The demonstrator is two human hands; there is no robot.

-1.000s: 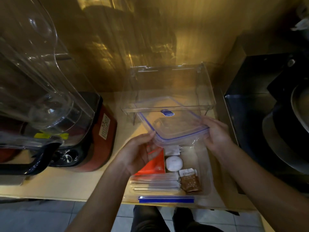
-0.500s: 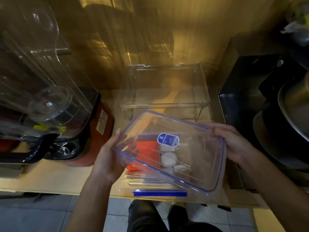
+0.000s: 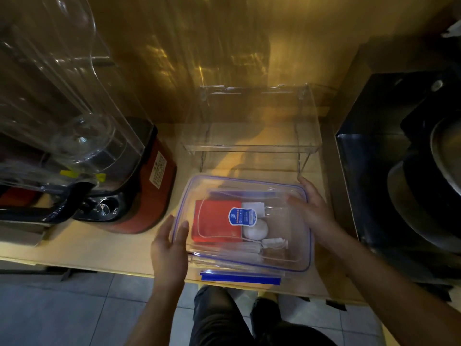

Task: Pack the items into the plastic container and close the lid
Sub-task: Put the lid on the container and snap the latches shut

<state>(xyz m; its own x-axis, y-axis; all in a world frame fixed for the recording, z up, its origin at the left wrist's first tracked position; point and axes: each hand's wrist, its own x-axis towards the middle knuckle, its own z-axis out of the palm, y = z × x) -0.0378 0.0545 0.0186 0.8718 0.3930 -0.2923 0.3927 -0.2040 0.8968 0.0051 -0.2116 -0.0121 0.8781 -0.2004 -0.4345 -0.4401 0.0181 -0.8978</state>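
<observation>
A clear lid (image 3: pixel 287 245) with a blue seal and a blue label lies flat over the plastic container (image 3: pixel 239 277) on the counter. Through it I see an orange packet (image 3: pixel 214 221), a white round item (image 3: pixel 255 231), a white sachet (image 3: pixel 253 207) and several long wrapped sticks (image 3: pixel 237 253). My left hand (image 3: pixel 169 248) holds the lid's left edge, thumb on top. My right hand (image 3: pixel 311 208) rests on the lid's right side, fingers spread over it. The container's blue front clasp (image 3: pixel 240 280) sticks out at the counter edge.
A red blender base (image 3: pixel 139 196) with a clear jug (image 3: pixel 62 108) stands close on the left. A clear acrylic box (image 3: pixel 252 126) sits behind the container. A black appliance with metal pans (image 3: pixel 411 183) fills the right. The counter edge runs just below the container.
The lid was raised and tilted behind the container, then swung down; now it lies flat over the container with both hands on its sides.
</observation>
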